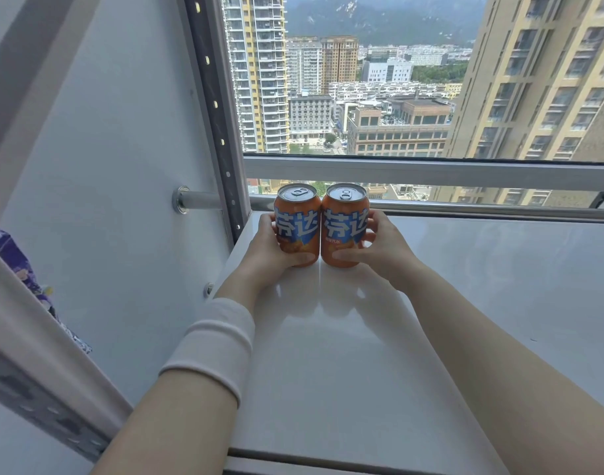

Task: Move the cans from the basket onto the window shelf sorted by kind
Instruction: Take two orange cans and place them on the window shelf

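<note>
While two orange cans stand upright and touching at the back left of the white window shelf [430,320], the left hand [273,250] curls around the left can [297,224] and the right hand [379,248] around the right can [345,224]. Bare shelf stretches rightward and toward the near edge.

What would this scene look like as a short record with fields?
Place: white shelf under a window
Cans: left can and right can, both orange, same label, upright, side by side
Hands: left hand grips left can; right hand grips right can
Sorting: both cans on the shelf are one kind
</note>
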Motion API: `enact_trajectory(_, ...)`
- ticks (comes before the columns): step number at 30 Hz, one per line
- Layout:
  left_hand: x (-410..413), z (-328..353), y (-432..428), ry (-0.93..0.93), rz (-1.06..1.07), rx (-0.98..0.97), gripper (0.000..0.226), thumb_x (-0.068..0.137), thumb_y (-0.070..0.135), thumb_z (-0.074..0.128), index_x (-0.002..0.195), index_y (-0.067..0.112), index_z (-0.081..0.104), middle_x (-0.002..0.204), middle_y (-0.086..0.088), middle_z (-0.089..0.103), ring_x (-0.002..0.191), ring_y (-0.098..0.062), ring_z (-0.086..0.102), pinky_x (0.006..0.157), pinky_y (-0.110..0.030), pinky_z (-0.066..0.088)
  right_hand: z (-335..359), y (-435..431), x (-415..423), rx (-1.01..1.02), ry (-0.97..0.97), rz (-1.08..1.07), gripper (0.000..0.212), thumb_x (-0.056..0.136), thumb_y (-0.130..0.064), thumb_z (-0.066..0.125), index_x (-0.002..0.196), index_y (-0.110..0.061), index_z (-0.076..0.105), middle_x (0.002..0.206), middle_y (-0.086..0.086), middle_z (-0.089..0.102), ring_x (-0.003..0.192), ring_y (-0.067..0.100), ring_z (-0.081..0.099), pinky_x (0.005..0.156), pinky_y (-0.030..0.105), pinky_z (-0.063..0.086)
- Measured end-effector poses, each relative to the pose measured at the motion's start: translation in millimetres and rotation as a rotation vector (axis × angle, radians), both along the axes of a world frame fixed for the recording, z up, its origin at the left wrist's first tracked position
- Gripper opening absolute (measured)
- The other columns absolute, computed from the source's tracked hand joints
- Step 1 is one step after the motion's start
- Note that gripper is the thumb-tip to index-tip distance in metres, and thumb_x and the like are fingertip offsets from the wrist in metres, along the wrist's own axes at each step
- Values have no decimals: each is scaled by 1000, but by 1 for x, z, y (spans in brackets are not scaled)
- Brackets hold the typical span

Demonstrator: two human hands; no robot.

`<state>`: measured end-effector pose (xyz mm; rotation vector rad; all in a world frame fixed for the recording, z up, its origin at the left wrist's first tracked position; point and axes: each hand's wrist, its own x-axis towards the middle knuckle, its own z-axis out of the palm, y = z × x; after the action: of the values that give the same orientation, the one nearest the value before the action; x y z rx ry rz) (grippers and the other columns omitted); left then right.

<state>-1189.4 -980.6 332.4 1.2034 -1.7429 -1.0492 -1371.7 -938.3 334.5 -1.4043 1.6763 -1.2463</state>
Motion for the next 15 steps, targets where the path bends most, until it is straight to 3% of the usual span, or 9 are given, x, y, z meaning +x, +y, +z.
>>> enact_trajectory(15, -6, -3, 3, -32, 104, -36, 78, 61, 15, 85, 120, 13, 34, 115, -1, 57, 108, -21, 57, 96, -42, 47, -3, -2, 0, -4, -17, 3, 80, 64, -9, 83, 131, -17, 40, 128, 2, 53, 113, 18, 52, 89, 32, 50)
